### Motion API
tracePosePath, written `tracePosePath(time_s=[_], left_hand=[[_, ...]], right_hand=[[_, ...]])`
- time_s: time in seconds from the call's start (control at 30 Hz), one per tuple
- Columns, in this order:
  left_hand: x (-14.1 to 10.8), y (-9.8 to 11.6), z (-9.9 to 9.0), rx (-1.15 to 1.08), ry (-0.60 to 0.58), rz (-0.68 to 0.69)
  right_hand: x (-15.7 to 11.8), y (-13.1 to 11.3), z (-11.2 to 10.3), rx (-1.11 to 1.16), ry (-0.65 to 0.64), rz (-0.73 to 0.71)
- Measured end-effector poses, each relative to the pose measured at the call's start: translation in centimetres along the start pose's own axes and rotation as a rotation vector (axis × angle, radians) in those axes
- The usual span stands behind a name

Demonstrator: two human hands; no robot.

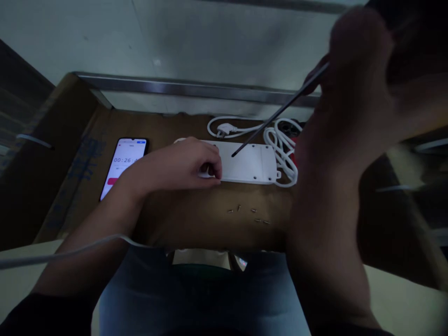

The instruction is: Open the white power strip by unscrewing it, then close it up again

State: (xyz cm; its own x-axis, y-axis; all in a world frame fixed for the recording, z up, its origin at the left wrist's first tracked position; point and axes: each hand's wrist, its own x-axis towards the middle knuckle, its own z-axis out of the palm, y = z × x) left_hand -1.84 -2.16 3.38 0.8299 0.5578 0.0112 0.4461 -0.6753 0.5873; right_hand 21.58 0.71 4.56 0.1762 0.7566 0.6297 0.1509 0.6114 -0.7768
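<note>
A white power strip (248,163) lies on a brown cardboard sheet (182,126), its flat underside facing up and small screws or screw holes showing near its corners. My left hand (185,168) grips the strip's left end, with the fingers curled over the edge. Close to the camera and blurred, my right hand (350,93) holds a long, thin black screwdriver (280,109). The screwdriver's tip rests on the strip's upper surface. A white cord (282,149) with a plug (222,129) lies coiled behind the strip. Several small metal screws (247,213) lie on the cardboard in front of it.
A phone (122,168) showing a timer lies left of my left hand. Cardboard flaps rise at the left, and a metal rail (189,88) runs along the far side. A loose white cable (70,249) crosses my left forearm, and my jeans show below.
</note>
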Motion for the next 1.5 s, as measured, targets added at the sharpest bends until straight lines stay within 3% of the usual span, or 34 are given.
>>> tracePosePath(time_s=[0.07,0.17,0.27,0.5,0.6,0.67,0.77,0.83,0.87,0.97,1.13,1.3,1.4,1.5], left_hand=[[0.2,1.0,1.0,0.023,-0.049,0.072],[0.6,2.0,2.9,0.096,-0.107,0.200],[0.9,2.1,4.2,0.137,-0.120,0.268],[1.5,1.7,4.9,0.132,-0.138,0.282],[1.4,1.3,3.7,0.000,-0.131,0.260],[0.8,0.7,1.8,-0.072,-0.054,0.226],[-0.6,-1.1,-1.6,-0.100,0.304,0.131],[-1.5,-2.5,-3.2,-0.043,0.304,-0.076],[-1.8,-3.2,-3.6,0.035,0.247,-0.190],[-2.3,-4.7,-3.3,0.117,0.017,-0.301],[-2.5,-5.1,-2.3,0.089,-0.053,-0.239],[-3.1,-5.1,-3.6,-0.151,-0.082,-0.203],[-3.3,-5.0,-4.4,-0.284,0.014,-0.180],[-3.3,-4.6,-4.7,-0.326,0.131,-0.192]], right_hand=[[0.5,0.4,-0.4,-0.091,0.325,-0.290],[0.2,-0.5,-0.1,-0.222,0.293,-0.283],[-0.5,-1.5,0.8,-0.196,0.258,-0.249],[0.2,-0.3,1.1,-0.188,0.270,-0.335],[0.5,0.4,0.8,-0.242,0.253,-0.354],[0.6,0.6,0.7,-0.250,0.255,-0.388],[0.6,0.3,0.9,-0.187,0.268,-0.433],[0.4,-0.1,1.2,-0.138,0.271,-0.414],[0.2,-0.4,1.4,-0.116,0.277,-0.392],[-0.6,-0.7,2.2,-0.071,0.273,-0.298],[-2.8,-0.5,4.4,0.089,0.161,-0.140],[-5.1,-1.9,5.6,0.137,0.020,-0.020],[-5.8,-2.6,5.7,0.044,-0.046,0.064],[-5.9,-2.5,5.9,0.093,-0.036,0.064]])
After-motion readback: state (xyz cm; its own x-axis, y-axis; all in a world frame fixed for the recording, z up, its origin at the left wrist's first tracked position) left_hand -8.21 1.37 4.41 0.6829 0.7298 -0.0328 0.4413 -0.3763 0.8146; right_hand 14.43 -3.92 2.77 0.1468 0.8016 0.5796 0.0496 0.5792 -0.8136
